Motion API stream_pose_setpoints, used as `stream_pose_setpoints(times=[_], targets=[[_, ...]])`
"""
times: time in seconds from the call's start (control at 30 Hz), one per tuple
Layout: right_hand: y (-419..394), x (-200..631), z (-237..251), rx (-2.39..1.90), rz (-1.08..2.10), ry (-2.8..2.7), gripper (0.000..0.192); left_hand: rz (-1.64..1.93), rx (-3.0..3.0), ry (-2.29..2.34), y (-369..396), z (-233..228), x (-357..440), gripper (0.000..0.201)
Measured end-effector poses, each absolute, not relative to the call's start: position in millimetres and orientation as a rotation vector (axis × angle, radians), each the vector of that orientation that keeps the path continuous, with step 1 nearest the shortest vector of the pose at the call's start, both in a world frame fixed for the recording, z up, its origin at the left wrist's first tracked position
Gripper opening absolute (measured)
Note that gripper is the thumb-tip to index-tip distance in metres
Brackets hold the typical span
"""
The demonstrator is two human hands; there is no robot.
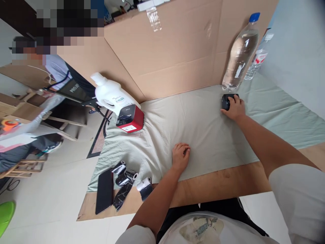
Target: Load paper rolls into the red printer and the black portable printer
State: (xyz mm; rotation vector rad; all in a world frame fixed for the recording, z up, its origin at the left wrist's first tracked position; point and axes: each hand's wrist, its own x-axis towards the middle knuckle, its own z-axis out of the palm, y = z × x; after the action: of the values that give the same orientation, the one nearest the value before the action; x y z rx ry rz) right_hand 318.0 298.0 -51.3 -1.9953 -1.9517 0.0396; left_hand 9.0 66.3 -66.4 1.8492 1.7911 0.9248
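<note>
Now | right hand [235, 108] fingers [231, 99] grasping black device [225, 101] (beneath them) | left hand [180, 156] clenched

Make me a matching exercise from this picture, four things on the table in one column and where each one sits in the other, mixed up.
Things:
1. small black object
2. red and black box
3. big clear bottle
4. black phone

Places:
A. flat at the cloth's near left corner
B. under the right hand
C. upright against the cardboard wall
D. beside the white jug

Pairs: 1-B, 2-D, 3-C, 4-A
</note>
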Motion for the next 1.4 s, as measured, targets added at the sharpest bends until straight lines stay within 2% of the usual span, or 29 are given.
stream_pose_setpoints(times=[0.13, 0.27, 0.33, 0.4, 0.47, 0.57, 0.67, 0.77, 0.97, 1.1, 1.17, 1.3, 1.4], targets=[[251, 291, -62, -1.926, -0.079, -2.076, 0.071, 0.628, 1.976, 1.856, 54, -56, 20, 0.018], [195, 278, -79, -1.81, 0.14, -2.287, 0.067, 0.357, 2.157, 1.627, 51, -44, 6, 0.03], [176, 281, -87, -1.729, 0.164, -2.334, 0.066, 0.391, 2.101, 1.61, 67, -32, -24, 0.027], [164, 286, -91, -1.672, 0.15, -2.341, 0.064, 0.593, 1.959, 1.919, 93, -13, -68, 0.029], [159, 289, -92, -1.651, 0.135, -2.327, 0.063, 0.8, 1.74, 2.413, 126, 8, -119, 0.044], [156, 288, -88, -1.652, 0.12, -2.308, 0.064, 0.85, 1.195, 2.888, 167, 31, -186, 0.075], [156, 284, -84, -1.67, 0.122, -2.292, 0.062, 0.742, 0.893, 2.844, 188, 35, -228, 0.111], [155, 282, -83, -1.709, 0.12, -2.279, 0.062, 0.77, 0.848, 2.717, 193, 28, -240, 0.116], [154, 284, -81, -1.726, 0.121, -2.287, 0.059, 0.93, 0.841, 2.859, 186, 22, -203, 0.093], [155, 275, -73, -1.767, 0.267, -2.213, 0.06, 1.099, 1.119, 2.723, 160, 30, -160, 0.085], [156, 258, -64, -1.707, 0.442, -2.104, 0.064, 1.206, 1.311, 2.59, 140, 34, -134, 0.084], [155, 197, -39, -1.313, 0.891, -1.708, 0.069, 1.42, 1.62, 2.212, 90, 36, -64, 0.092], [147, 156, -24, -1.154, 1.037, -1.362, 0.073, 1.48, 1.608, 1.995, 51, 29, -3, 0.1]])
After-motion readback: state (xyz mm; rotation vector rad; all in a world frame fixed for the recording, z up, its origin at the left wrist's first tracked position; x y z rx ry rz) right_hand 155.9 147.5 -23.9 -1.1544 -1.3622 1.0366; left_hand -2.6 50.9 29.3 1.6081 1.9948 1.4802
